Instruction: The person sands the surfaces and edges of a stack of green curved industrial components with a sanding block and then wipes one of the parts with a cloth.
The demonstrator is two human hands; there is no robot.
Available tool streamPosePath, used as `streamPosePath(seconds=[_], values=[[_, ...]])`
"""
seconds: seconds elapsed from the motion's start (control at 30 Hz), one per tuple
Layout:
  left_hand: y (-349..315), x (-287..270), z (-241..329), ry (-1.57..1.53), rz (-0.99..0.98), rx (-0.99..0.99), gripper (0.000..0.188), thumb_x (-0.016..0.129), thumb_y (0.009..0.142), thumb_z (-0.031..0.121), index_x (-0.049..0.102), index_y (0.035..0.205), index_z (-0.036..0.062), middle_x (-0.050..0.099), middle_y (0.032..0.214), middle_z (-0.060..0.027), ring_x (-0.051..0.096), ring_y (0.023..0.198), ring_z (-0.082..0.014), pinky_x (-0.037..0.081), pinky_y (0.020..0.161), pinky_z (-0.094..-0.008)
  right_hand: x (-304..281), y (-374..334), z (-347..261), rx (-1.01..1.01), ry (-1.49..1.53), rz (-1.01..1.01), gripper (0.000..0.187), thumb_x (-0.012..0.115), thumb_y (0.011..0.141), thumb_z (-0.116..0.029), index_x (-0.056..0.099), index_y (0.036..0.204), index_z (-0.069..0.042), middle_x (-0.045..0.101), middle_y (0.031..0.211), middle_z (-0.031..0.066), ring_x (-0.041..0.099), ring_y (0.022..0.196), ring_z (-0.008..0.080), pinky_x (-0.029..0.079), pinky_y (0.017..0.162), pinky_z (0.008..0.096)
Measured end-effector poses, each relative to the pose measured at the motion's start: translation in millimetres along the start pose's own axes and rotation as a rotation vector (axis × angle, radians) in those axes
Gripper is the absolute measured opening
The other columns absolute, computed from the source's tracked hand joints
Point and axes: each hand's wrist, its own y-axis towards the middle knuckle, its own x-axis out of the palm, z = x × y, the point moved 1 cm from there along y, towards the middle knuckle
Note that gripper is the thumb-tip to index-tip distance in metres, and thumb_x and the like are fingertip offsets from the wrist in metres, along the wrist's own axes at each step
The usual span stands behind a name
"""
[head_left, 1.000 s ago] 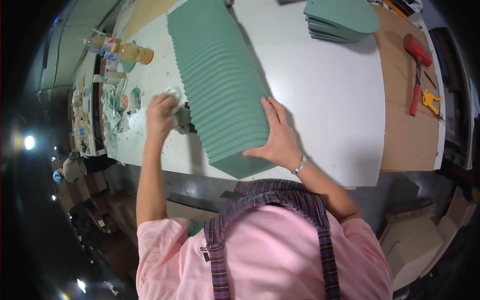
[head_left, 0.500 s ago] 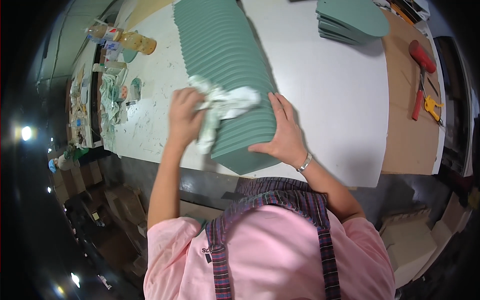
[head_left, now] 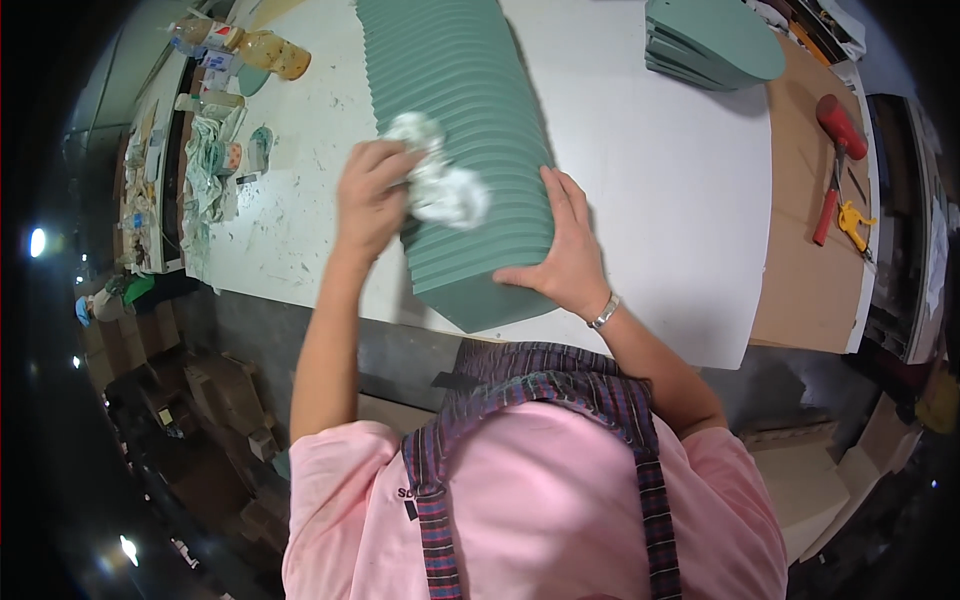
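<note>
A long row of overlapping green sheets (head_left: 470,130) runs away from me across the white table, its near end by the front edge. My left hand (head_left: 375,200) grips a crumpled white cloth (head_left: 445,190), blurred by motion, over the left side of the row. The left fingers are curled round the cloth's edge. My right hand (head_left: 570,245) rests against the row's right near side, fingers stretched along the edge and thumb lying on the nearest sheet. It holds nothing in its grasp.
A stack of green sheets (head_left: 710,45) lies at the far right. A red mallet (head_left: 840,128) and a yellow-handled tool (head_left: 855,225) lie on brown board (head_left: 805,200). Bottles (head_left: 270,52) and a stained rag (head_left: 205,165) stand along the left. Cardboard boxes (head_left: 800,480) are below.
The cloth in my left hand has shifted and bunched up, its hanging end no longer trailing toward the front edge. My right hand stays at the sheets' side. The view has moved slightly.
</note>
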Motion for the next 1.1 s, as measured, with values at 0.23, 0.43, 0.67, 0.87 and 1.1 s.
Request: streamPosePath(seconds=[0.23,0.43,0.67,0.87,1.1], values=[[-42.5,-59.6,0.4,-0.185,0.126,-0.280,0.028,0.051,0.070,-0.004,0.073,0.088,-0.0028,0.070,0.093,-0.0120,0.067,0.095,-0.0282,0.053,0.085,-0.0374,3.3,0.0,7.3,-0.064,-0.090,0.054,0.131,0.096,0.053,-0.049,0.030,0.157,-0.003,0.033,0.155,0.0210,0.039,0.141,0.0394,0.038,0.117,0.0456],[-37.1,4.6,57.3,-0.206,-0.089,0.136,0.025,0.057,0.066,0.002,0.068,0.088,0.0025,0.065,0.098,-0.0122,0.062,0.095,-0.0329,0.051,0.086,-0.0407,9.8,1.5,13.1,-0.146,-0.040,0.076,0.131,0.095,0.053,-0.054,0.032,0.156,-0.003,0.037,0.152,0.0220,0.040,0.140,0.0392,0.036,0.118,0.0446],[-76.2,-62.7,-32.9,-0.190,-0.072,-0.168,0.016,0.053,0.064,-0.003,0.065,0.074,-0.0003,0.062,0.073,-0.0144,0.060,0.075,-0.0343,0.049,0.067,-0.0407,11.9,1.1,23.7,-0.122,-0.059,0.078,0.133,0.097,0.051,-0.052,0.033,0.155,0.000,0.037,0.154,0.0241,0.037,0.143,0.0407,0.034,0.119,0.0442],[-40.3,-21.1,17.1,-0.314,0.109,0.263,0.016,0.064,0.071,0.011,0.067,0.083,0.0021,0.065,0.084,-0.0119,0.061,0.082,-0.0322,0.050,0.071,-0.0441,12.0,-0.8,14.0,-0.059,0.050,0.056,0.125,0.095,0.056,-0.045,0.033,0.156,-0.002,0.042,0.153,0.0236,0.041,0.142,0.0366,0.033,0.119,0.0415],[-63.3,-39.6,-45.8,-0.166,-0.001,0.032,0.010,0.071,0.076,0.008,0.064,0.078,0.0010,0.061,0.079,-0.0100,0.060,0.076,-0.0278,0.050,0.068,-0.0408,15.4,-18.6,2.1,0.087,0.154,0.123,0.117,0.093,0.061,-0.035,0.036,0.157,-0.003,0.051,0.149,0.0195,0.049,0.137,0.0291,0.035,0.117,0.0362]])
